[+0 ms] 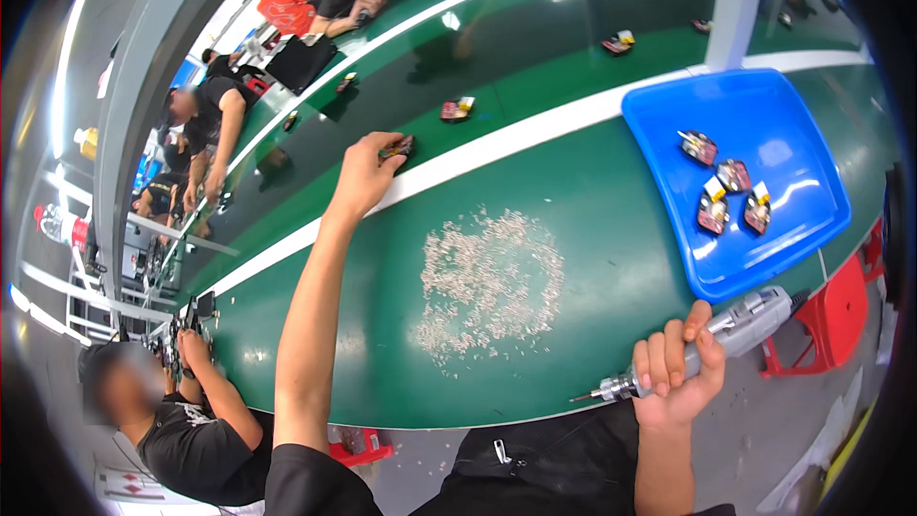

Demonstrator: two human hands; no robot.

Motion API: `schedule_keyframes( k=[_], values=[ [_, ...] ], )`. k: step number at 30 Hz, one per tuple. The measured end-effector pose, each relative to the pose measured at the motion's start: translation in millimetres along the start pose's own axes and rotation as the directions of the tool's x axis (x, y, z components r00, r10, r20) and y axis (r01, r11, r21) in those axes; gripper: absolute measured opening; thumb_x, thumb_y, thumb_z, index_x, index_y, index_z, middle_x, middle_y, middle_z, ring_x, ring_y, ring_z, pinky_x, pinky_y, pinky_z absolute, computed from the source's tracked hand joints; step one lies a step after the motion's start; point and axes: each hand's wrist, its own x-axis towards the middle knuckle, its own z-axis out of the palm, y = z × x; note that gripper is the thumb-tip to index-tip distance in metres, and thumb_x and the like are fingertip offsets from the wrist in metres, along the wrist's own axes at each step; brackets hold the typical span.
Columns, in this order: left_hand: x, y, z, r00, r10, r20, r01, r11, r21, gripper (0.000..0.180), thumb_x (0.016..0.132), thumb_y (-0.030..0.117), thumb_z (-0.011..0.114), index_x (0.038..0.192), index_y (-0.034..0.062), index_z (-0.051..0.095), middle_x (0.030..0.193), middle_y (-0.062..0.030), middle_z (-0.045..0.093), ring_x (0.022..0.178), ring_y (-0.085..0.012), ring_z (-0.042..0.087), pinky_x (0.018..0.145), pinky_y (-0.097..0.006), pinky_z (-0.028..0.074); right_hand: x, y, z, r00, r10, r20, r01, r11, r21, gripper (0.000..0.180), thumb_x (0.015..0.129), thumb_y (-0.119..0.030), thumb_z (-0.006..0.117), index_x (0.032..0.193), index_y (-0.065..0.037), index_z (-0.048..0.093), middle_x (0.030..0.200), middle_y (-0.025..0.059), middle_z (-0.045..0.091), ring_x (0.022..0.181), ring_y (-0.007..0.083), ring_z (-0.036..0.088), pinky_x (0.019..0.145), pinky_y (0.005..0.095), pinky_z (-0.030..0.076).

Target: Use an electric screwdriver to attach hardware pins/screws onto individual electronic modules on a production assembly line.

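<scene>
The left hand (365,175) reached far out toward eleven o'clock, its fingers closed on a small dark part (398,146) lying at the white stripe (535,129) of the green conveyor table (611,258). The right hand (680,370) sat at five o'clock near the table's edge, fingers wrapped tight around a grey electric screwdriver (726,334) — its bit pointing toward nine o'clock. Between the hands, a loose heap of small silver screws (489,282) lay spread on the green surface. At two o'clock a blue tray (812,229) held four small red-and-yellow parts (731,193) — well apart from both hands.
</scene>
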Motion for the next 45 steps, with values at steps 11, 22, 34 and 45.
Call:
schedule_keyframes(
  k=[11, 22, 34, 45],
  values=[
    [-131.1, 206.5, 45.5, 0.709, 0.672, 0.213, -0.593, 0.732, -0.337, 0.048, 0.065, -0.006, 0.068, 0.112, -0.0027, 0.058, 0.112, -0.0156, 0.054, 0.098, -0.0325, 0.055, 0.080, -0.039, 0.048, -35.7, -8.1, -2.3, 0.999, 0.017, 0.036, -0.016, 1.000, -0.027, 0.015, 0.094, -0.021, 0.041, 0.090, -0.007, 0.045, 0.049, -0.0001, 0.038, 0.038, 0.0115, 0.037, 0.044, 0.0287, 0.039],
    [-150.9, 236.8, 65.4, 0.690, 0.717, 0.100, -0.686, 0.691, -0.228, 0.032, 0.063, -0.003, 0.066, 0.095, -0.0092, 0.062, 0.100, -0.0162, 0.060, 0.082, -0.0287, 0.060, 0.064, -0.035, 0.052, -55.8, 8.6, -5.0, 0.987, 0.094, -0.127, -0.109, 0.987, -0.117, 0.015, 0.093, -0.022, 0.040, 0.089, -0.008, 0.046, 0.048, -0.0009, 0.037, 0.038, 0.0116, 0.037, 0.043, 0.0288, 0.038],
    [-162.4, 230.8, 73.8, 0.572, 0.820, 0.034, -0.820, 0.571, 0.039, 0.038, 0.056, -0.002, 0.062, 0.092, -0.0153, 0.060, 0.097, -0.0238, 0.061, 0.079, -0.0302, 0.063, 0.060, -0.033, 0.054, -54.6, 11.9, -8.3, 0.986, 0.076, -0.147, -0.084, 0.995, -0.049, 0.013, 0.091, -0.016, 0.045, 0.091, -0.003, 0.047, 0.048, 0.0029, 0.039, 0.038, 0.0139, 0.039, 0.042, 0.0293, 0.038],
    [-169.0, 224.7, 69.0, 0.610, 0.779, 0.141, -0.783, 0.621, -0.041, 0.040, 0.065, -0.004, 0.066, 0.102, -0.0159, 0.059, 0.107, -0.0253, 0.059, 0.087, -0.0328, 0.061, 0.066, -0.037, 0.054, -10.1, -63.8, 14.2, 0.950, 0.004, 0.312, 0.112, 0.929, -0.353, 0.032, 0.099, -0.038, 0.039, 0.098, -0.007, 0.046, 0.054, 0.0015, 0.042, 0.043, 0.0130, 0.040, 0.050, 0.0288, 0.039]
  ],
)
